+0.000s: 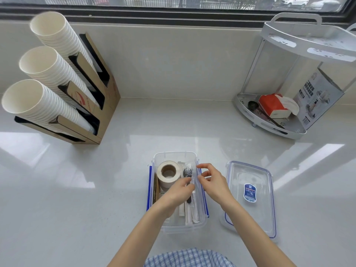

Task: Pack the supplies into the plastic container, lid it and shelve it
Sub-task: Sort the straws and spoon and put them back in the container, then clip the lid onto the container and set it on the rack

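While the clear plastic container (pixel 174 157) sits open near the front edge of the pale counter (pixel 154 122), the left hand (pixel 180 189) reaches down into it, fingers curled round a wrapped plastic spoon (pixel 187 173) whose bowl points toward the far wall. Beside the spoon lies a roll of paper tape (pixel 168 173), with a piece of brown cardboard (pixel 156 189) standing along the container's left wall and wrapped sticks (pixel 189 212) at its near end. Over the right rim the right hand (pixel 212 182) hovers, fingers loosely bent and holding nothing. Just right of the container lies its lid (pixel 250 197), blue-edged, with a blue label. At the counter's back-right corner stands a white corner shelf (pixel 269 120) holding a tissue pack (pixel 273 106); at the back left, paper cups (pixel 44 70) lean in a cardboard rack (pixel 92 135).
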`<state>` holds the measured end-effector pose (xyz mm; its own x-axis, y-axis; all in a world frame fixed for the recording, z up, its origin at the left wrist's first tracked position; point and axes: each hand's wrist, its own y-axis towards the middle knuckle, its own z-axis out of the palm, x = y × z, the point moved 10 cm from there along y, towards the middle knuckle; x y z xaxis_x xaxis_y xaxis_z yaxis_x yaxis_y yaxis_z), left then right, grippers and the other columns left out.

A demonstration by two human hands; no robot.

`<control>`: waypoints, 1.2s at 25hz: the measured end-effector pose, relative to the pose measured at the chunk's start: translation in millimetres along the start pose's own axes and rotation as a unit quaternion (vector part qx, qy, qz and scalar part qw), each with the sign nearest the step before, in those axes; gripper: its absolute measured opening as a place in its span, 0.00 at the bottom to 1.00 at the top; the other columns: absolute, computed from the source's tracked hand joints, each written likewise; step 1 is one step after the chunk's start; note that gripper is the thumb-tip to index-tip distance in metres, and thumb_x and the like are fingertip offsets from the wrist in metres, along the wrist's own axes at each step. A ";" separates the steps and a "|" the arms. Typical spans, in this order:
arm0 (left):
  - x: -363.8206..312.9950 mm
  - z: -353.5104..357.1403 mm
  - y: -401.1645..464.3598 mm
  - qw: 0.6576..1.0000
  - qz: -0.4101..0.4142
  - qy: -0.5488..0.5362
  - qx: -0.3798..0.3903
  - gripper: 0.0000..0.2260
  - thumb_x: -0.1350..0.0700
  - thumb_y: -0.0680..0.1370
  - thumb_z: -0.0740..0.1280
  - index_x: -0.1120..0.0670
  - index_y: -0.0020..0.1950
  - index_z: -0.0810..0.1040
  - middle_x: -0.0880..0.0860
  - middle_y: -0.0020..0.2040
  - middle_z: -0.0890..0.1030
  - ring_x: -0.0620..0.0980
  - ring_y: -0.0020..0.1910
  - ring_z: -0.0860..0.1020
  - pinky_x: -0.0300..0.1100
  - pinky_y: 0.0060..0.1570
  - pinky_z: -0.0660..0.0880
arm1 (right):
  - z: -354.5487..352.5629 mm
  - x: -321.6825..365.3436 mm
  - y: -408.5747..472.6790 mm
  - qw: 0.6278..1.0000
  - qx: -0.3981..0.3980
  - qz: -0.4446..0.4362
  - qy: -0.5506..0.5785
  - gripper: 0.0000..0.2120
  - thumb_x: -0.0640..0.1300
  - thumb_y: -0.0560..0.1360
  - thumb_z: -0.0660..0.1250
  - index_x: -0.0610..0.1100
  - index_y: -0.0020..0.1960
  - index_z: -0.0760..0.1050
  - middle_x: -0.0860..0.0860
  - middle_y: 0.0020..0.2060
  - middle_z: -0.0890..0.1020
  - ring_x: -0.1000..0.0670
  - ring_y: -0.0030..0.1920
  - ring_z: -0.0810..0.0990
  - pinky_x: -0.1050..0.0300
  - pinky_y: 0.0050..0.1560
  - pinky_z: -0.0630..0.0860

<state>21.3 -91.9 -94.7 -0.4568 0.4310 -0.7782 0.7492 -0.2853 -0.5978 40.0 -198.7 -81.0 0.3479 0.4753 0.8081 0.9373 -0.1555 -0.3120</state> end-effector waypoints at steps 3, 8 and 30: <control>-9.4 -7.7 -4.6 1.000 0.020 0.003 -0.024 0.19 0.58 0.79 0.54 0.54 0.70 0.64 0.54 0.72 0.67 0.51 0.70 0.66 0.50 0.71 0.64 | -9.9 -2.4 -3.5 1.000 -0.009 0.006 0.025 0.14 0.41 0.77 0.59 0.46 0.62 0.71 0.48 0.47 0.76 0.48 0.45 0.76 0.57 0.46 0.72; -36.4 -1.8 -2.2 0.996 0.067 -0.009 -0.054 0.18 0.60 0.79 0.55 0.56 0.69 0.65 0.54 0.67 0.71 0.50 0.63 0.71 0.45 0.66 0.68 | -52.5 -19.9 -10.3 0.997 -0.071 0.023 0.031 0.15 0.41 0.77 0.59 0.44 0.63 0.70 0.47 0.49 0.76 0.49 0.46 0.74 0.61 0.39 0.69; -8.9 115.5 30.4 0.995 -0.037 0.092 -0.027 0.21 0.56 0.78 0.53 0.61 0.71 0.58 0.57 0.74 0.58 0.58 0.72 0.60 0.50 0.72 0.58 | -131.2 -168.9 -51.2 0.966 -0.082 0.224 -0.095 0.13 0.43 0.75 0.59 0.37 0.57 0.68 0.37 0.61 0.69 0.37 0.62 0.69 0.47 0.63 0.69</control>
<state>-7.3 -203.3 -128.3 -0.4202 0.6000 -0.6808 0.7437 -0.2022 -0.6372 -63.8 -384.6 -136.0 0.7242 0.4755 0.4994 0.6895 -0.5107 -0.5136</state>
